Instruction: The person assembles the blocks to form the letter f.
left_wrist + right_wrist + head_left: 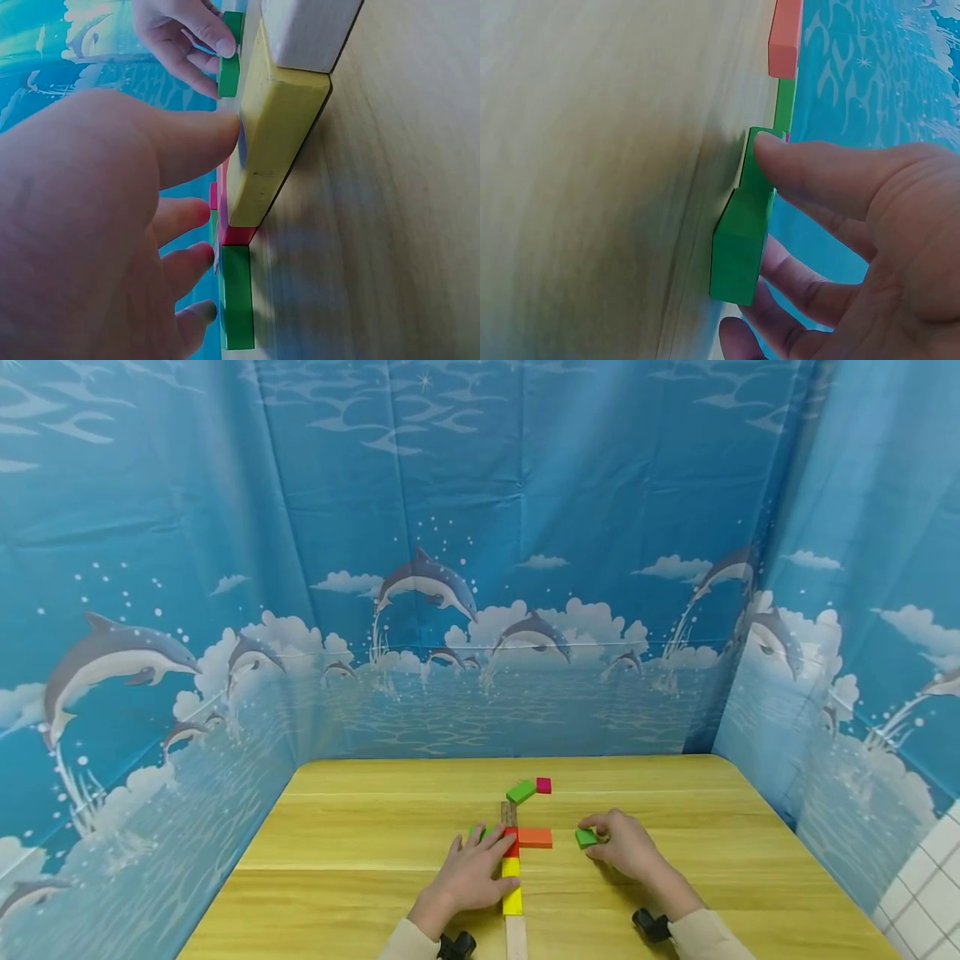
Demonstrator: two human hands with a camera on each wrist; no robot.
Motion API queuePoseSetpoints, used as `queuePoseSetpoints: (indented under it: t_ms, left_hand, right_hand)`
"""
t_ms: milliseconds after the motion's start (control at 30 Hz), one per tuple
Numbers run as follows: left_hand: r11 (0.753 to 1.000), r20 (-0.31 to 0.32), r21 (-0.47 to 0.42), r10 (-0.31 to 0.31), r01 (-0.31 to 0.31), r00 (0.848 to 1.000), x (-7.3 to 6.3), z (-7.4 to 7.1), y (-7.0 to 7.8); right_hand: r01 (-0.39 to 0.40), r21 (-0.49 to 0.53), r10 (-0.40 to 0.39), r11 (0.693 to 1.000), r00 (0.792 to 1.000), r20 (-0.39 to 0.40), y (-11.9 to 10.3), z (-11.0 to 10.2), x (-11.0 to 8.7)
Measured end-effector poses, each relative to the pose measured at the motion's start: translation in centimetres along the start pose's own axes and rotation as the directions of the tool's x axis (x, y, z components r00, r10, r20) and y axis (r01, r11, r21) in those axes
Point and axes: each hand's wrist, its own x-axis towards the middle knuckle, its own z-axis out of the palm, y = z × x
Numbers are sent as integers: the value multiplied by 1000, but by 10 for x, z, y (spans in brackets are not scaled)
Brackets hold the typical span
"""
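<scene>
My left hand lies over a line of toy blocks, fingers spread. Its fingertips are at the red block and its thumb touches the yellow block. A green block sticks out to the left of the red one, partly under the fingers. An orange block extends to the right. My right hand pinches a green block between thumb and fingers, on or just above the table. Its outline looks stepped; whether it is one piece or two, I cannot tell.
Beyond the red block lies a dark patterned block, then a tilted green block and a magenta block. A pale wooden block continues the line towards me. Behind the wooden table hangs a dolphin-print curtain.
</scene>
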Motion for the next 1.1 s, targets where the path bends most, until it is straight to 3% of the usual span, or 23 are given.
queuePoseSetpoints:
  t_ms: [600, 1100]
  left_hand:
    - [1000, 40, -13, 0, 1, 999, -2, 2, -2]
    - [1000, 54, -29, 3, -2, 999, -5, 3, -6]
  right_hand:
    - [19, -64, -22, 998, 998, -52, -3, 5, -3]
    - [9, -28, -11, 1000, 996, -93, -11, 7, -5]
